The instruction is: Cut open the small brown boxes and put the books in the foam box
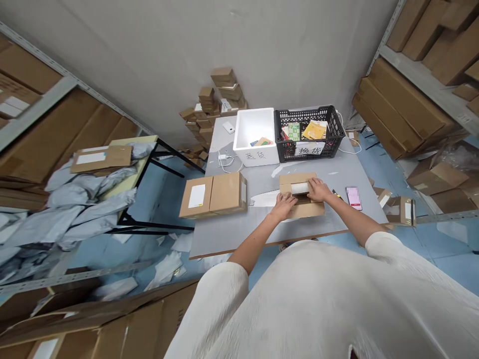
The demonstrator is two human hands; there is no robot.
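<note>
A small cardboard box (297, 177) lies on the grey table in front of me with its flaps spread open. Something white (299, 188) shows inside it, too small to name. My left hand (284, 205) grips the box at its left near side, fingers curled over the edge. At the right side, my right hand (318, 190) holds the box with its fingers bent over the wall by the white thing. Part of the inside is hidden by my fingers. A closed cardboard box (226, 194) with a white label stands left of my left hand.
Behind the box stand a white foam bin (258, 158) and a black crate (339, 130) with packets inside. A phone (354, 198) lies at the right of the grey table (220, 237). Grey parcels (97, 219) cover a side table; shelves of cartons (411, 114) flank both sides.
</note>
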